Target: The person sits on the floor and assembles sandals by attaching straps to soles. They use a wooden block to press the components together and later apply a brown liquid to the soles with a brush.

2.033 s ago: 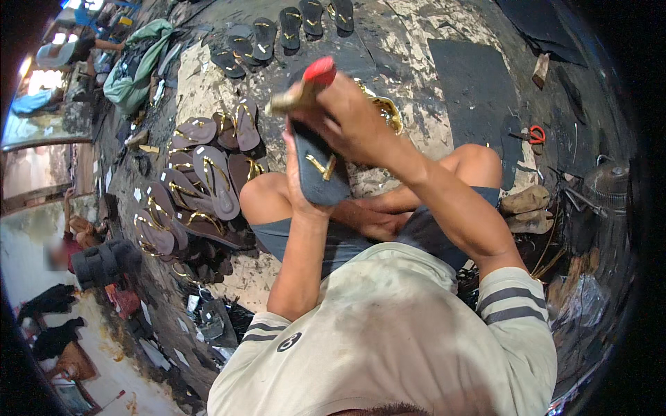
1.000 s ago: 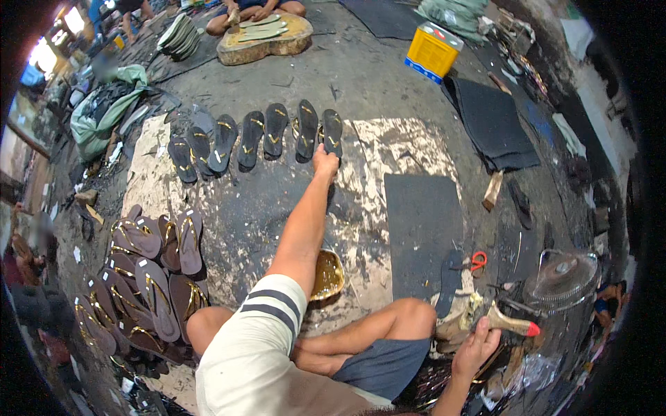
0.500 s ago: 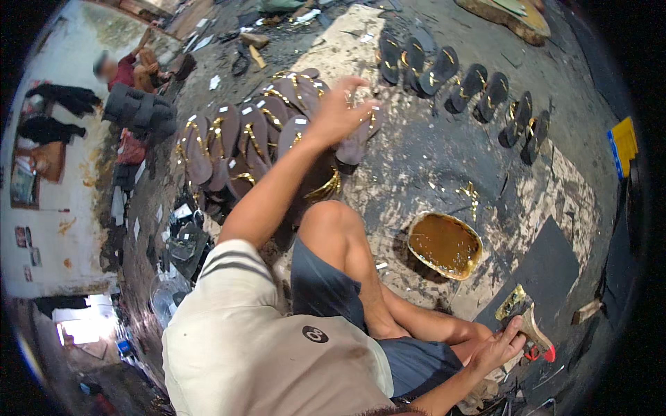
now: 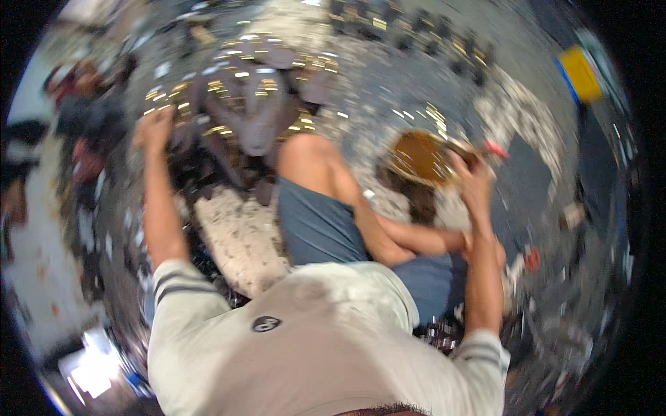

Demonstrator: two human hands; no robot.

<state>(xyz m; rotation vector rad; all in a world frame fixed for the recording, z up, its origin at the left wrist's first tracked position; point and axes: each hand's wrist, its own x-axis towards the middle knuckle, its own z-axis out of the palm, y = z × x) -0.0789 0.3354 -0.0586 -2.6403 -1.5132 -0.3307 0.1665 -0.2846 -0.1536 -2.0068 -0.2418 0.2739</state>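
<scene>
Motion blurs the whole picture. My right hand [image 4: 475,182] is closed around a brush [image 4: 494,149] with a red handle end, at the right rim of a bowl [image 4: 409,176] of brown liquid. The brush's head is too smeared to tell whether it touches the liquid. At the left end of a pile of dark brown flip-flops [image 4: 258,123] with gold straps is my left hand [image 4: 154,130], its fingers curled in. It is against the leftmost flip-flops, and what it grips, if anything, cannot be made out.
A row of dark sandals [image 4: 423,31] runs along the far side. Gold bits [image 4: 436,119] lie just beyond the bowl. A dark sheet [image 4: 522,177] is on the floor at right, with a yellow and blue packet [image 4: 580,73] farther off. Another person [image 4: 83,80] sits at far left.
My left hand has swept from the pile's right side to its left end. My right hand has raised the brush from the dark sheet to the bowl. The view has shifted too.
</scene>
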